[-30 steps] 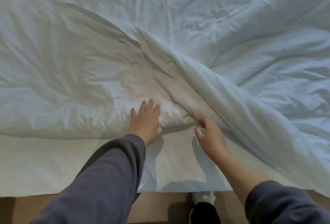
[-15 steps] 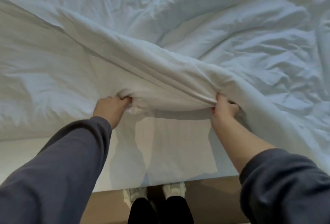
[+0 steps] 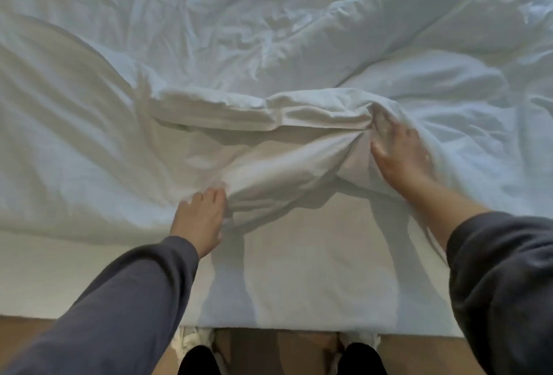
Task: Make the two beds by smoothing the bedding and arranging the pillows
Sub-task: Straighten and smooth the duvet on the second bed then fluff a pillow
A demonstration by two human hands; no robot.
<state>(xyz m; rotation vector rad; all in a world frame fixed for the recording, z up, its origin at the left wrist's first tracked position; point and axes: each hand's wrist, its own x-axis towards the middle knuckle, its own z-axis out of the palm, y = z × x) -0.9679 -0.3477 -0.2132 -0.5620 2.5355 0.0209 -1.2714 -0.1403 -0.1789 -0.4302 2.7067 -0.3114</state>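
A rumpled white duvet covers most of the bed, its near edge folded back in a thick roll over the bare white sheet. My left hand lies flat with straight fingers against the roll's left end, holding nothing. My right hand, motion-blurred, sits at the roll's right end. The fabric gathers into creases between its thumb and fingers, so it grips the duvet. No pillow is in view.
The bed's near edge runs across the bottom, with brown floor below it. My white shoes and dark trouser legs stand right against that edge. Grey sleeves cover both forearms.
Both hands held the lifted duvet edge half a second ago. The edge has since dropped into a crumpled roll on the sheet, my left hand has opened, and my right hand has moved up and right.
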